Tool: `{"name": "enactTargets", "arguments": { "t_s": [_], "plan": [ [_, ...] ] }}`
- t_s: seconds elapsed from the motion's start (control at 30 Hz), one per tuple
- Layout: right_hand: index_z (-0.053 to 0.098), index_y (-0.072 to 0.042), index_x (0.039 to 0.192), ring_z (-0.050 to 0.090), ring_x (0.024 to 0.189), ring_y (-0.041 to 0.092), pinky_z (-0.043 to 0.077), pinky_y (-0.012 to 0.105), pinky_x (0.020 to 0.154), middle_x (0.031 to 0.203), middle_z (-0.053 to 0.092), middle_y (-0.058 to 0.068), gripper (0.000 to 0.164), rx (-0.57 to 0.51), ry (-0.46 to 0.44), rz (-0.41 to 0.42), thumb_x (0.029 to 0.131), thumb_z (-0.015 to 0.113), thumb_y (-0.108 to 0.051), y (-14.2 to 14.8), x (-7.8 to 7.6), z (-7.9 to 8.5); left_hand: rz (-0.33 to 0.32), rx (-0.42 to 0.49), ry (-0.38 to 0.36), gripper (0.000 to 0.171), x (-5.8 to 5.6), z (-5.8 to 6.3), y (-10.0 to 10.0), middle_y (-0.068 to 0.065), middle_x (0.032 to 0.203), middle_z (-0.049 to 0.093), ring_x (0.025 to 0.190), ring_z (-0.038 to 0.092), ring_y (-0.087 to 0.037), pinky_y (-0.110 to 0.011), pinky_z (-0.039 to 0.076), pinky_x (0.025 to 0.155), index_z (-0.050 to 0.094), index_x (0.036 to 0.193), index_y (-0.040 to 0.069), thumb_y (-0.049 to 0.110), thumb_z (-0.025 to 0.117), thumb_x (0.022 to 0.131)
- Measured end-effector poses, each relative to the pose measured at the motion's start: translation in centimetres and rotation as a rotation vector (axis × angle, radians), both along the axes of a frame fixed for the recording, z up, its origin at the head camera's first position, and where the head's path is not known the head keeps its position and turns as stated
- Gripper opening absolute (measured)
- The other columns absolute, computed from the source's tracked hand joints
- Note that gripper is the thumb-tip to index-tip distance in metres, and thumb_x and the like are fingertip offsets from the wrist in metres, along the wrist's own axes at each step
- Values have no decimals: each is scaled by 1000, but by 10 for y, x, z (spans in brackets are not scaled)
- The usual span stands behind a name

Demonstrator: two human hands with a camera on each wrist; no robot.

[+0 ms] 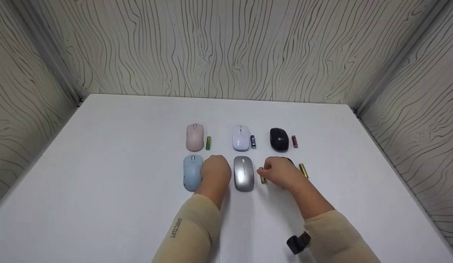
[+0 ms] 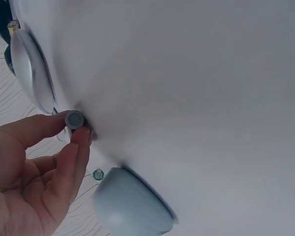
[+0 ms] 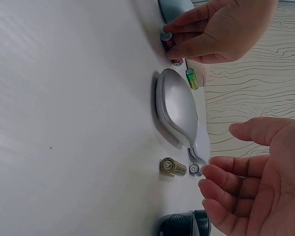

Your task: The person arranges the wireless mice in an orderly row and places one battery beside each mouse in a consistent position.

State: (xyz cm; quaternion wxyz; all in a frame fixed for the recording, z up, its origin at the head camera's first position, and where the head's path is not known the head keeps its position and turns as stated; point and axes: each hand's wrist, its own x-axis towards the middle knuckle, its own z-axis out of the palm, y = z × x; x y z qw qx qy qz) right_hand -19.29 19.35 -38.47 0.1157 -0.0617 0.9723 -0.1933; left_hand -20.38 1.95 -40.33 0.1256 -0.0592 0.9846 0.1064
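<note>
My left hand (image 1: 216, 171) pinches a dark red battery (image 3: 166, 43) between thumb and fingers, low over the table; the head view hides that battery behind the hand. On its left lies a light blue computer mouse (image 1: 192, 173), and on its right a silver mouse (image 1: 244, 175). My right hand (image 1: 283, 172) hovers by a gold battery (image 1: 263, 179) standing to the right of the silver mouse. In the right wrist view its thumb and fingers are spread apart, with nothing between them. A dark mouse (image 3: 179, 225) is mostly covered by this hand in the head view.
Behind, a pink mouse (image 1: 194, 137) has a green battery (image 1: 208, 143) beside it, a white mouse (image 1: 241, 138) a dark blue battery (image 1: 253, 141), and a black mouse (image 1: 279, 139) a red battery (image 1: 294, 141). Another gold battery (image 1: 303, 170) lies right of my right hand. Patterned panels (image 1: 204, 51) enclose the table.
</note>
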Motion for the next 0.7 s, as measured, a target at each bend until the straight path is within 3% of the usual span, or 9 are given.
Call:
{"name": "enactTargets", "arguments": {
  "t_s": [0.33, 0.7],
  "plan": [
    [56, -11, 71, 46, 59, 15, 36, 28, 50, 65, 52, 1, 24, 7, -9, -1, 81, 56, -33, 1, 0, -1, -20, -2, -24, 16, 1, 5, 2, -9, 85, 62, 71, 58, -18, -32, 49, 67, 64, 92, 4, 12, 56, 80],
    [56, -11, 73, 46, 61, 17, 36, 29, 51, 68, 52, 2, 25, 7, -24, -21, 81, 55, -34, 4, 0, -1, -104, -28, 28, 18, 3, 39, -3, -8, 87, 61, 69, 56, -16, -31, 49, 60, 63, 94, 5, 14, 54, 82]
  ]
}}
